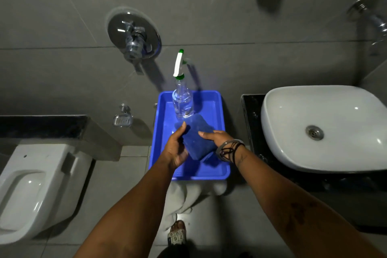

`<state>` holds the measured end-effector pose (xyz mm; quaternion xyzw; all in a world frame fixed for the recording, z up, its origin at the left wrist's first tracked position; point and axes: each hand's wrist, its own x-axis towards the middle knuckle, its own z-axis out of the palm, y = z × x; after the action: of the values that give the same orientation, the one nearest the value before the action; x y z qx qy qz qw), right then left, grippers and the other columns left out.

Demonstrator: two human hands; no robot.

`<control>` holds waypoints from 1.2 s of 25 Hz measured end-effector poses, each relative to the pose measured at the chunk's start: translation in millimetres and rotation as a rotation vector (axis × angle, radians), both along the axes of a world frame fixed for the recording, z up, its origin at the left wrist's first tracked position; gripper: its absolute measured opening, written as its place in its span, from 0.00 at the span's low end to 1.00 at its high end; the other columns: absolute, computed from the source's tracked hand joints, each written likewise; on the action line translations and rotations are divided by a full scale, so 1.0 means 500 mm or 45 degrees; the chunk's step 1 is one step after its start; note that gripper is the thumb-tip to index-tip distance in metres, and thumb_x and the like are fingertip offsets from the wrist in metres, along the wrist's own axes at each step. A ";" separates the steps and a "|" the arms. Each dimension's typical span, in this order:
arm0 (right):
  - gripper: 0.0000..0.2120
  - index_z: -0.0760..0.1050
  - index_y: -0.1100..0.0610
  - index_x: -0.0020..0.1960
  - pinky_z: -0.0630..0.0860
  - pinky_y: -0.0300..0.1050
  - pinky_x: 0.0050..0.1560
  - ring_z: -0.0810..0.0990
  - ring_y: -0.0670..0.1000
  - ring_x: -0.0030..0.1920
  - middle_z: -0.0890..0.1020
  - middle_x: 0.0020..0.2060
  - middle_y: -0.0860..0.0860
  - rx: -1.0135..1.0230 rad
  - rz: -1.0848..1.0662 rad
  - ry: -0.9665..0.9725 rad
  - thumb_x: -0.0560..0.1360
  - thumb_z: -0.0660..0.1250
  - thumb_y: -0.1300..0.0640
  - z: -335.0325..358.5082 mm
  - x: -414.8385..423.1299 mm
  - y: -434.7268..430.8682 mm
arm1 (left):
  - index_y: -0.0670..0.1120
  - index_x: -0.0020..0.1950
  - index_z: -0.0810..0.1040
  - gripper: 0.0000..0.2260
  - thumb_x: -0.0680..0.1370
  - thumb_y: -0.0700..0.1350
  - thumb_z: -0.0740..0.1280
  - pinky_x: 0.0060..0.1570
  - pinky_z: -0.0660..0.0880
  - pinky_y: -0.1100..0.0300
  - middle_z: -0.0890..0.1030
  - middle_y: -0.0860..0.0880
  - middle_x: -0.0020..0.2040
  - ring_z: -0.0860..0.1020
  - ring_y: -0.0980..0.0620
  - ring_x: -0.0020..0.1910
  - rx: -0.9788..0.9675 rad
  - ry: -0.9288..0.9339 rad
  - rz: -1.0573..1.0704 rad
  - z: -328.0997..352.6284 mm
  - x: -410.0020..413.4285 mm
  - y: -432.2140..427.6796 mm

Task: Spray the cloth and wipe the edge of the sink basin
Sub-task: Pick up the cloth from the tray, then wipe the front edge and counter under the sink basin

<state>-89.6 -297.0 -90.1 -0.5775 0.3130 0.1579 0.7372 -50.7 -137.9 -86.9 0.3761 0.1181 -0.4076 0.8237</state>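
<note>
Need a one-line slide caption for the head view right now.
Both hands, left hand and right hand, hold the blue cloth over the blue tray beside the spray bottle.

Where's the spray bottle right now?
In the head view the spray bottle stands upright at the far end of the blue tray, just beyond the blue cloth that both hands hold, left of the white sink basin.

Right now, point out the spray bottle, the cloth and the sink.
Spray bottle (182,102): head view, on its clear body.
Cloth (196,142): head view, middle of the folded blue pad.
Sink (293,148): head view, on its white near rim.
</note>
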 end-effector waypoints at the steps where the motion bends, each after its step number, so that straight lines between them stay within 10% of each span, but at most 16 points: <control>1: 0.15 0.81 0.62 0.49 0.78 0.55 0.60 0.83 0.60 0.52 0.84 0.53 0.62 0.052 -0.032 -0.012 0.68 0.76 0.54 0.015 -0.015 -0.013 | 0.37 0.69 0.75 0.34 0.68 0.52 0.77 0.72 0.69 0.44 0.79 0.36 0.64 0.78 0.39 0.63 -0.034 -0.017 0.004 0.016 -0.014 -0.024; 10: 0.21 0.78 0.64 0.54 0.76 0.60 0.63 0.81 0.62 0.57 0.82 0.55 0.63 -0.088 -0.117 -0.071 0.71 0.72 0.47 0.071 -0.175 -0.151 | 0.38 0.61 0.77 0.16 0.78 0.46 0.64 0.48 0.84 0.52 0.86 0.40 0.50 0.86 0.46 0.48 0.140 -0.049 0.116 0.040 -0.153 -0.181; 14: 0.23 0.79 0.59 0.45 0.76 0.46 0.41 0.82 0.61 0.46 0.83 0.43 0.61 -0.425 -0.068 -0.110 0.73 0.64 0.38 0.067 -0.243 -0.248 | 0.40 0.59 0.75 0.10 0.83 0.45 0.61 0.41 0.77 0.49 0.80 0.38 0.48 0.79 0.41 0.48 0.705 -0.237 0.194 0.012 -0.204 -0.242; 24: 0.17 0.78 0.56 0.39 0.77 0.53 0.50 0.83 0.58 0.44 0.84 0.38 0.56 -0.925 -0.448 -0.259 0.76 0.62 0.44 0.035 -0.280 -0.449 | 0.44 0.60 0.72 0.14 0.76 0.36 0.59 0.51 0.74 0.50 0.79 0.38 0.56 0.79 0.37 0.53 1.527 -1.003 -0.310 -0.057 -0.257 -0.439; 30: 0.17 0.77 0.48 0.37 0.72 0.37 0.42 0.81 0.42 0.40 0.83 0.35 0.42 -0.983 -0.413 -0.256 0.74 0.58 0.39 0.004 -0.269 -0.490 | 0.32 0.79 0.44 0.28 0.83 0.39 0.53 0.73 0.65 0.49 0.51 0.30 0.79 0.63 0.35 0.76 1.802 -0.909 -0.717 -0.153 -0.293 -0.534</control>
<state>-224.3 -541.7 -88.0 -0.7668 0.3624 -0.1458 0.5093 -197.2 -404.7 -163.6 0.9257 -0.0200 -0.2842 0.2487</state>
